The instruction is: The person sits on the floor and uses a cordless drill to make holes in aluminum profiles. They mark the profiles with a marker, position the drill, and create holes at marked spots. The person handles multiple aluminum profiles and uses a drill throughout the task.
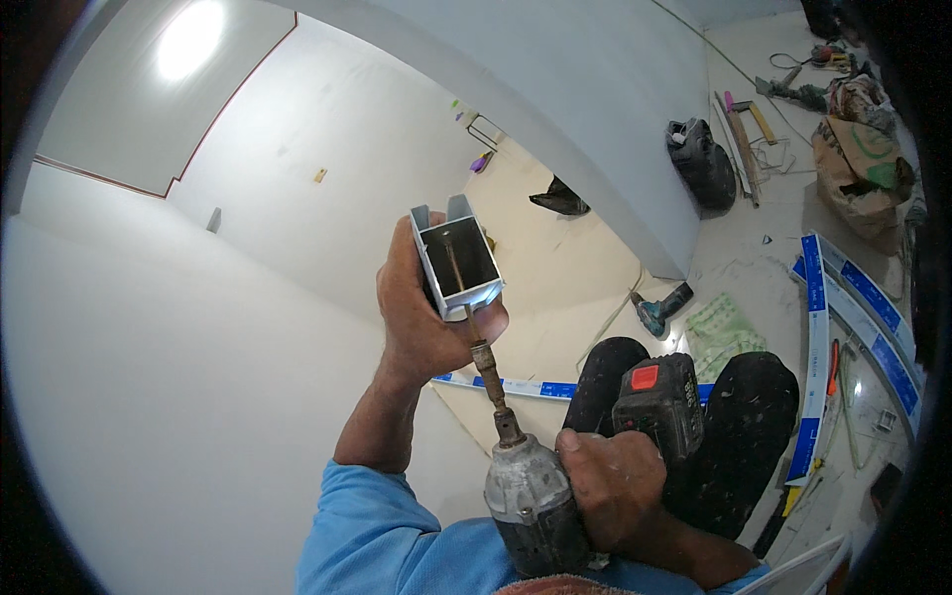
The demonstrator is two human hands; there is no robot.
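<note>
Head view: left hand [421,307] clenched around metal channel piece [458,260]; right hand [617,483] grasps cordless driver [555,476], long bit [478,332] inside channel.

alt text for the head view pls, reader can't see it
The left hand presses a short silver metal channel piece against a white wall, while the right hand grips a grey cordless drill whose long bit runs into the channel.
</note>
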